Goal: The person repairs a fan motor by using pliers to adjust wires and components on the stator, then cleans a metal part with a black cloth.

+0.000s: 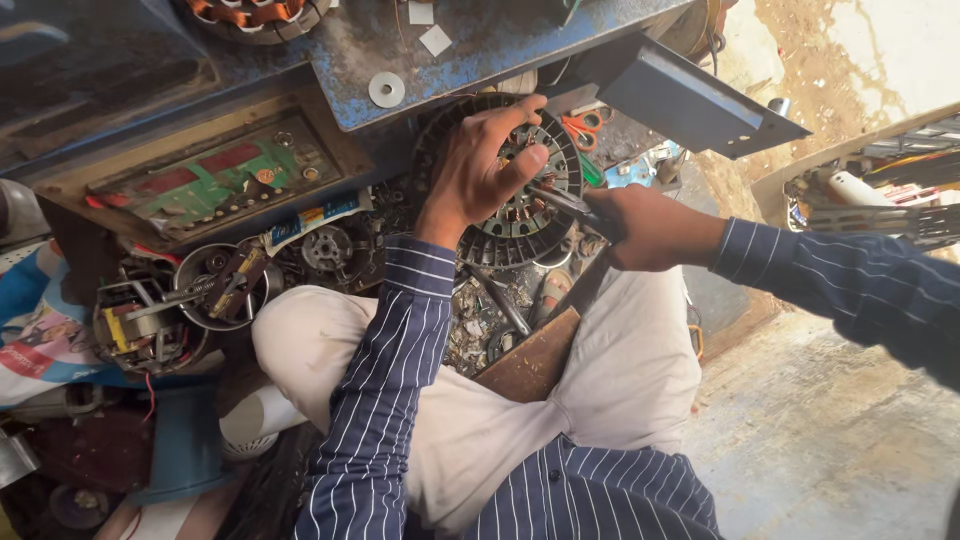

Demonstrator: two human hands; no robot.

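Note:
A round black finned motor housing (500,235) with copper windings inside stands tilted against the blue bench edge, in front of my knees. My left hand (478,165) grips its upper rim, thumb pressed toward the centre. My right hand (652,228) is closed around a dark-handled tool (565,203) whose metal tip reaches into the windings. Both arms wear dark blue striped sleeves. My crossed legs are in pale trousers.
A wooden block (535,362) lies on my lap beside a metal rod (498,300). Small motors and parts (150,320) crowd the left. A green circuit board (215,180) sits in the rusty blue bench (480,40); scissors (583,126) lie behind. Concrete floor (830,430) is at right.

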